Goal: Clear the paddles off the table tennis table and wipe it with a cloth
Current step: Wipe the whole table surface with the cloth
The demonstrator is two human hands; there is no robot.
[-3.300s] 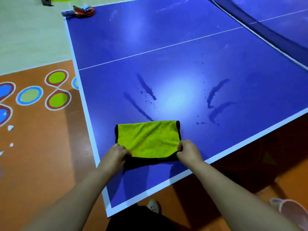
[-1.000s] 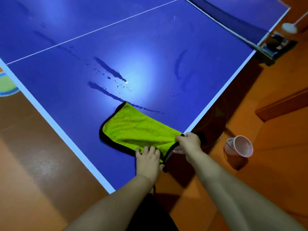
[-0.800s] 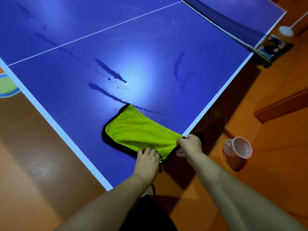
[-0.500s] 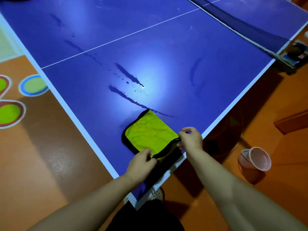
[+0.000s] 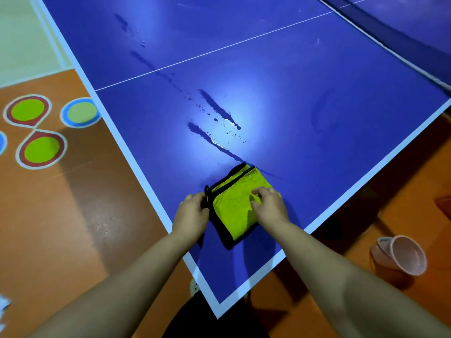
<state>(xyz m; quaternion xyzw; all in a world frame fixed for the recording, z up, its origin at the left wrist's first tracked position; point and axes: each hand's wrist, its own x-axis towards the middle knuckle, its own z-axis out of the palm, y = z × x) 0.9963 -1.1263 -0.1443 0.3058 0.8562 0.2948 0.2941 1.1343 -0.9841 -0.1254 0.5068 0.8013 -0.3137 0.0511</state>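
Note:
A yellow-green cloth [image 5: 234,203] with a black border lies folded into a small square near the near corner of the blue table tennis table [image 5: 292,98]. My left hand [image 5: 191,213] grips the cloth's left edge at the black seam. My right hand [image 5: 269,206] rests on the cloth's right side, its fingers curled and pinching the top layer. Wet streaks and droplets [image 5: 219,123] mark the table just beyond the cloth. No paddle is in view.
The net [image 5: 390,32] crosses the far right. A pink plastic cup [image 5: 400,257] stands on the orange floor to the right of the corner. Coloured circles [image 5: 39,132] are painted on the floor to the left. My legs are below the table corner.
The cloth has been folded from a wide rectangle into a small square. Both hands moved with it and now sit on its left and right sides. The view swung left.

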